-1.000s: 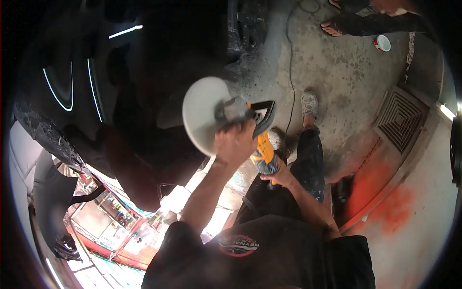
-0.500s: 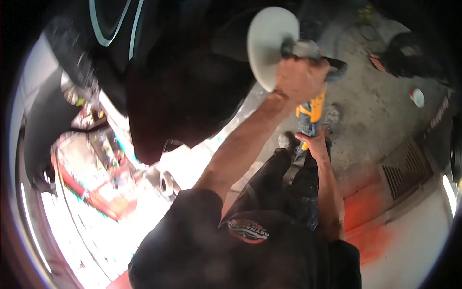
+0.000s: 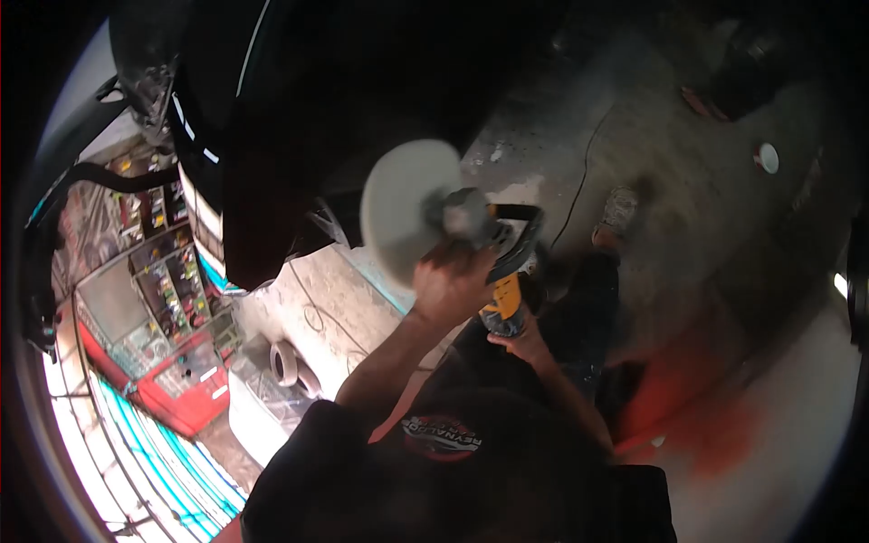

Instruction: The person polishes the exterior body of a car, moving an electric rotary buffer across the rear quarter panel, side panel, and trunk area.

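A yellow and black polisher (image 3: 506, 291) is in both of my hands, its wide white round pad (image 3: 398, 217) facing the dark, glossy car body (image 3: 299, 109). My left hand (image 3: 453, 282) is wrapped over the front of the tool, just behind the pad. My right hand (image 3: 520, 339) grips the rear of the body, lower and closer to me. A black loop handle (image 3: 520, 226) sticks out on the tool's right side. The pad is near the car's lower edge; I cannot tell whether it touches.
At left stand a red cabinet (image 3: 186, 385) and shelves (image 3: 172, 290) of small goods. A ring-shaped object (image 3: 285, 364) is by the white surface. A cord (image 3: 579, 185) runs over the floor. A white cup (image 3: 768, 158) lies right, near another person's dark clothing (image 3: 751, 72).
The polisher has moved left and down in view, closer to my body, with both hands still on it. My view has shifted, and the right side looks darker.
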A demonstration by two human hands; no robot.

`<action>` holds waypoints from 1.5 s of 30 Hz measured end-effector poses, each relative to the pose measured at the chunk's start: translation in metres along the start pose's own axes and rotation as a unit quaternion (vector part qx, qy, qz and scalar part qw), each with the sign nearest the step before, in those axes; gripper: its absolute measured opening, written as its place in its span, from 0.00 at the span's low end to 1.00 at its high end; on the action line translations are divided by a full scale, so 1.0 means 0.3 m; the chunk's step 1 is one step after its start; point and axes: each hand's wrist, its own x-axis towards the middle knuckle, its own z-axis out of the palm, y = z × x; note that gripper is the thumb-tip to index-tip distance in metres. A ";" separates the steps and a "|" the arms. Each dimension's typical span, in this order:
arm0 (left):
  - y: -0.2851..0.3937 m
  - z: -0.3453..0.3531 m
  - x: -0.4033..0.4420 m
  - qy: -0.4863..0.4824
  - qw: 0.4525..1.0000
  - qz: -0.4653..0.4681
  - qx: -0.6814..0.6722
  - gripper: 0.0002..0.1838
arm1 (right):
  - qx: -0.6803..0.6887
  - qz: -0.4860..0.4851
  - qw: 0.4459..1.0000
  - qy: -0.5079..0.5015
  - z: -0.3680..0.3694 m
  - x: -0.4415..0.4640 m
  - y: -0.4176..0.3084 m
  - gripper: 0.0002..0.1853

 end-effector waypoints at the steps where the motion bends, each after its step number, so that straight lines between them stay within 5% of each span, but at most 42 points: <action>1: -0.008 -0.022 -0.034 -0.005 1.000 -0.002 0.007 0.11 | 0.013 0.007 1.000 -0.002 0.033 -0.012 0.032 0.44; 13: 0.044 0.019 -0.133 -0.078 0.994 -0.033 0.066 0.10 | 0.057 0.072 0.992 -0.085 0.077 -0.044 0.201 0.47; 21: 0.001 0.221 -0.052 -0.127 0.989 0.000 0.071 0.08 | 0.132 0.041 0.990 -0.028 0.021 0.002 0.216 0.45; 33: 0.019 0.078 -0.147 -0.092 0.994 -0.021 0.063 0.10 | 0.051 0.061 0.994 -0.081 0.069 -0.024 0.269 0.47; 45: -0.003 -0.135 0.303 0.098 0.985 0.140 -0.005 0.11 | -0.047 -0.162 0.983 0.078 -0.082 0.250 -0.404 0.36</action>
